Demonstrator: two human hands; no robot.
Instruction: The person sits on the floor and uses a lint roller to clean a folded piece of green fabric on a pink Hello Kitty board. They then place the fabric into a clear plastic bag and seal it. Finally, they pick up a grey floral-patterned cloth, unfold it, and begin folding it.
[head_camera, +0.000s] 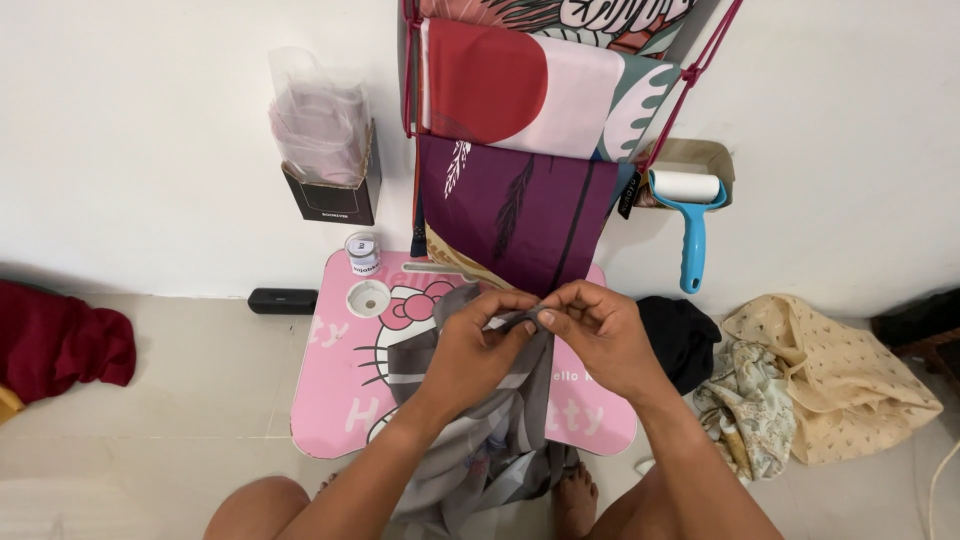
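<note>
**Both hands pinching grey cloth over the pink worktop**

Your left hand (478, 345) and right hand (600, 335) meet over the middle of the small pink worktop (330, 400). Each grip is pressed together on the top edge of a grey cloth (500, 420), thumbs and forefingers pinching it, the two hands nearly touching. The cloth hangs down from the pinch, drapes across the near half of the worktop and falls off its near edge toward your knees and foot.

Far left on the worktop: a round cup recess (368, 298), and just beyond it a small clear jar (362, 252) with a white lid.

On the wall behind, folded printed fabrics (520, 150) hang on a red-cord rack, a purple one lowest, its bottom edge just above your hands. Left of them, a black wall box (330, 195) holds clear plastic bags. Right of them, a blue-handled lint roller (690, 215) hangs from a cardboard holder.

On the floor: a small black bar-shaped device (282, 301) against the wall at left, a dark red cloth (60, 340) at far left. At right, a black garment (685, 340), a patterned pale cloth (745, 405) and a beige dotted cloth (840, 380) lie heaped together.
</note>
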